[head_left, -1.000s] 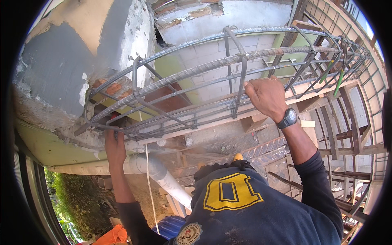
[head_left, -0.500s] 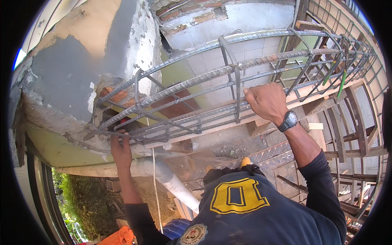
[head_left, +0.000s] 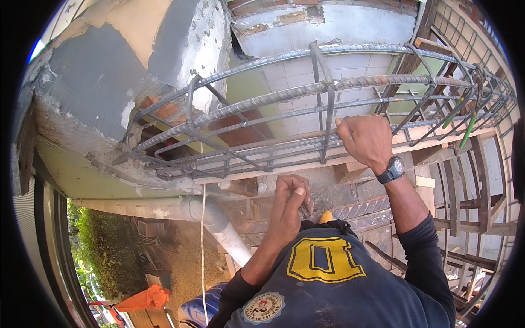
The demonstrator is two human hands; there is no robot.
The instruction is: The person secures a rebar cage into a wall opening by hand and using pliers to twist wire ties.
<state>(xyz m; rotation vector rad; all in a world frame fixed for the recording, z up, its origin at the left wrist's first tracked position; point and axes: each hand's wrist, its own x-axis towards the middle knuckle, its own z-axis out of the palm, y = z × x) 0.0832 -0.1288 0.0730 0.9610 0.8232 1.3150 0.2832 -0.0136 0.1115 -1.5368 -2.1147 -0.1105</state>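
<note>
A long rebar cage (head_left: 262,104) of ribbed bars and square stirrups runs across in front of me. My right hand (head_left: 367,141) is closed in a fist around one of its lower bars, right of a middle stirrup; the grip itself is partly hidden by the knuckles. My left hand (head_left: 290,201) hovers before my shirt, below the cage and apart from it. Its fingers are curled together with the thumb pressed on them, and what they hold, if anything, is too small to name. A green-handled tool (head_left: 468,130) hangs on the cage's far right part.
The cage's left end meets a broken concrete column (head_left: 93,93). A wooden board (head_left: 404,147) lies along the cage's underside. Below are a grey-white pipe (head_left: 219,227), a hanging white cord (head_left: 203,251) and an orange cloth (head_left: 145,299). Timber framing (head_left: 454,197) stands at right.
My left hand has left the cage's left end and come right and down toward my shirt, its fingers now curled. The right hand keeps its place on the bar. The view has shifted slightly.
</note>
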